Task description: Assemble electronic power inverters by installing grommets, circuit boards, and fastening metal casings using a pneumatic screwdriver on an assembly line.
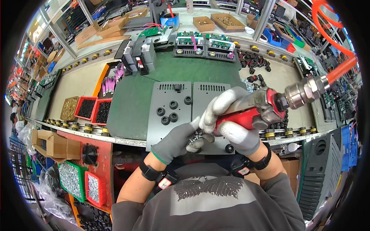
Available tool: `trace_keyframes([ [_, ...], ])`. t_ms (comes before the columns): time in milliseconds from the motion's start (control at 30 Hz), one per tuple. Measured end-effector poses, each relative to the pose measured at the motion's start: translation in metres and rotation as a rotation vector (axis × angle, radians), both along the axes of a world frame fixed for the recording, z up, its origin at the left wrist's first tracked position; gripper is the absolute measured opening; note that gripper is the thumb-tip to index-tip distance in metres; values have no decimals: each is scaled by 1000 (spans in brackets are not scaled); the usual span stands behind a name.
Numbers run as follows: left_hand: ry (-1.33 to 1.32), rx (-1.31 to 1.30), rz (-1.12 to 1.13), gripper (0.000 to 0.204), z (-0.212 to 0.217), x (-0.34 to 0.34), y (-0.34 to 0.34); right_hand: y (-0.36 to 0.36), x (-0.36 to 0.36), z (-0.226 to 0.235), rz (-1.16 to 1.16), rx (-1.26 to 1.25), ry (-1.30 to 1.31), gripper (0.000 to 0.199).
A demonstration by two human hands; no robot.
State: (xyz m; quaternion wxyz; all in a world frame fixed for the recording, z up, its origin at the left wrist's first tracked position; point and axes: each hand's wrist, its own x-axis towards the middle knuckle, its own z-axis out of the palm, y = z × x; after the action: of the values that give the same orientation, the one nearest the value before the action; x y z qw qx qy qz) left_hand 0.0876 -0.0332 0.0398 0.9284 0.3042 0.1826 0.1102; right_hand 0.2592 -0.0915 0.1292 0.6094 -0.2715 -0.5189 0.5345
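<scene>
Red pneumatic screwdriver with metal coupling (254,113) held above the table's near edge, right hand (231,119) fingers wrapped tight around its body. Left hand (175,142) fingers cupped closed on small silver screws (195,137), just beside the tool. Grey metal plates (169,111) lie beneath, black rubber grommets (169,111) seated on the left one.

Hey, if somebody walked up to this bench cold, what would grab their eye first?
Probably the red air screwdriver gripped in the gloved right hand at centre, its orange hose running off to the upper right. Just below it, the left hand pinches a cluster of small screws over two grey metal plates on the green mat.
</scene>
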Motion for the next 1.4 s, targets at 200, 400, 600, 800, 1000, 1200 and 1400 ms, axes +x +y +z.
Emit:
trace_keyframes([
  [200, 61, 46, 125, 31, 3, -1, 0, -2, 18, -5, -57, 91, 66, 34],
  [400, 83, 85, 207, 30, -5, 2, 0, 0, 16, -3, -92, 171, -26, 32],
  [600, -53, 69, 166, 31, -14, 5, 2, -3, 12, -2, -109, 122, 36, 31],
  [800, -30, 14, 247, 36, -10, 8, -1, -3, 8, -1, -92, 124, 32, 32],
  [1000, 56, -38, 242, 39, -8, 14, -1, -3, 6, 2, -50, 135, -11, 30],
  [1200, 134, 69, 268, 42, -13, 14, 1, -2, 6, 4, -40, 205, -184, 29],
  [1400, 771, 1375, 714, 38, -11, -22, 10, -5, 5, 1, -66, 218, -75, 30],
])
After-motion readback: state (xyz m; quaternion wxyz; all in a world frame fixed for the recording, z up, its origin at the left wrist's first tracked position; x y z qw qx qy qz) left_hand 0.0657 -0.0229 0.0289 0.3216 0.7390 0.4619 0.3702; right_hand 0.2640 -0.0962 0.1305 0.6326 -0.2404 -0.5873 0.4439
